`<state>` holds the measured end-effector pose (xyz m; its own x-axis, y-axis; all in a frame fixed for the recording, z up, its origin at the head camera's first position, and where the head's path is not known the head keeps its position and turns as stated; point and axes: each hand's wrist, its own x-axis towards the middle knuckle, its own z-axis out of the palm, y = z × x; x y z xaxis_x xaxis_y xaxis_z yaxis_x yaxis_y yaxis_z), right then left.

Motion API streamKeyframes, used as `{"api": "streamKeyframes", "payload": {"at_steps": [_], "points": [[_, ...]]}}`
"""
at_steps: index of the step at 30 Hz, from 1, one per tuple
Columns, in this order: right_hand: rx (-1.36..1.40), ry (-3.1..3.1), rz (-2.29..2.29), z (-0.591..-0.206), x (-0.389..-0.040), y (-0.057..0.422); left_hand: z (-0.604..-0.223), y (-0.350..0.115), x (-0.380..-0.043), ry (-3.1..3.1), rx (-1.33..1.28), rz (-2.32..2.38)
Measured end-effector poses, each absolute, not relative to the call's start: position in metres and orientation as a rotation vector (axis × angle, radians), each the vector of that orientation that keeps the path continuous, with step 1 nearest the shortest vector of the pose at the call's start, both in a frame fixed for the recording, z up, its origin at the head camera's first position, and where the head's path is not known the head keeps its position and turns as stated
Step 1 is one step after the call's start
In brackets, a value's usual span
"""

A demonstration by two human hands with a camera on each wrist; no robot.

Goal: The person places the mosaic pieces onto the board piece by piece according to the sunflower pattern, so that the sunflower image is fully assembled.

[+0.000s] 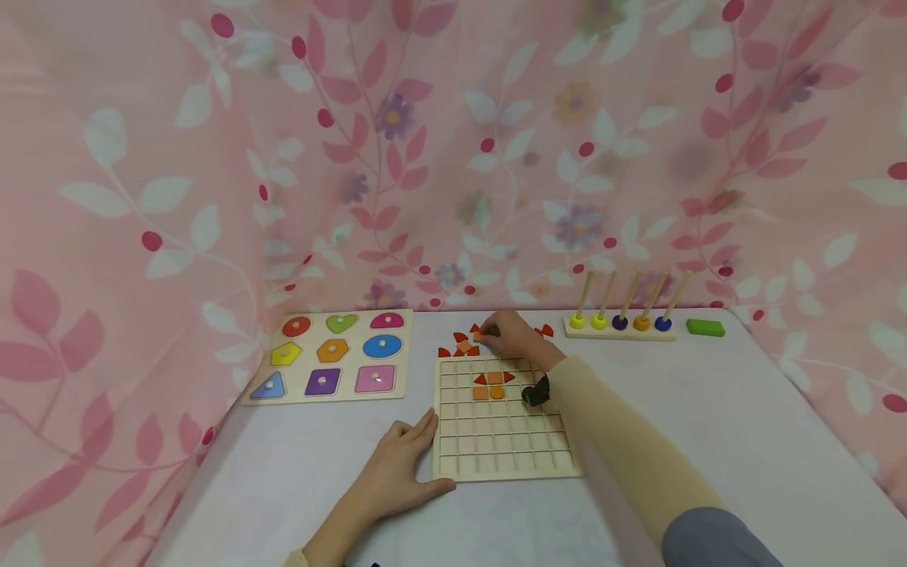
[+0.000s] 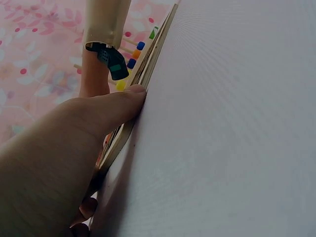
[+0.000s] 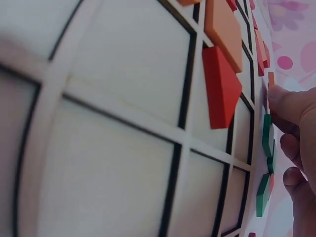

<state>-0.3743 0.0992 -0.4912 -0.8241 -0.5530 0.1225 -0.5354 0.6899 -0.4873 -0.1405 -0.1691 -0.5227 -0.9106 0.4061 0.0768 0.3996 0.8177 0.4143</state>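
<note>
Beyond a grid board (image 1: 506, 477) holding orange squares (image 1: 481, 393), a disc (image 1: 497, 392) and red triangles (image 1: 480, 379), a right hand's (image 1: 512, 335) fingers pinch an orange piece (image 3: 271, 79); the left hand (image 1: 404, 465), fingers extended, touches the board's edge.

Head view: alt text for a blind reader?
A person's right hand pinches an orange piece beyond a wooden grid board, while the left hand touches the board's left side. A knobbed shape puzzle lies left, a bead-peg stand right.
</note>
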Motion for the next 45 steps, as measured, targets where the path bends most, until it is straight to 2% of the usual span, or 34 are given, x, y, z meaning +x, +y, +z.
{"api": "streamKeyframes", "payload": {"at_steps": [11, 20, 32, 38, 45], "points": [[-0.970, 2.845, -0.899, -0.476, -0.359, 0.106, -0.521, -0.168, -0.141, 2.977, 0.652, 0.669], [-1.088, 2.888, -0.982, -0.473, -0.326, 0.130, -0.521, -0.166, -0.140, 2.947, 0.637, 0.673], [-1.015, 2.982, -1.211, -0.486, -0.283, 0.157, -0.521, -0.167, -0.139, 2.968, 0.637, 0.657], [-0.820, 2.973, -1.250, -0.490, -0.261, 0.165, -0.519, -0.165, -0.142, 2.984, 0.656, 0.659], [-0.865, 2.935, -1.245, -0.497, -0.250, 0.162, -0.518, -0.166, -0.140, 2.976, 0.630, 0.656]]}}
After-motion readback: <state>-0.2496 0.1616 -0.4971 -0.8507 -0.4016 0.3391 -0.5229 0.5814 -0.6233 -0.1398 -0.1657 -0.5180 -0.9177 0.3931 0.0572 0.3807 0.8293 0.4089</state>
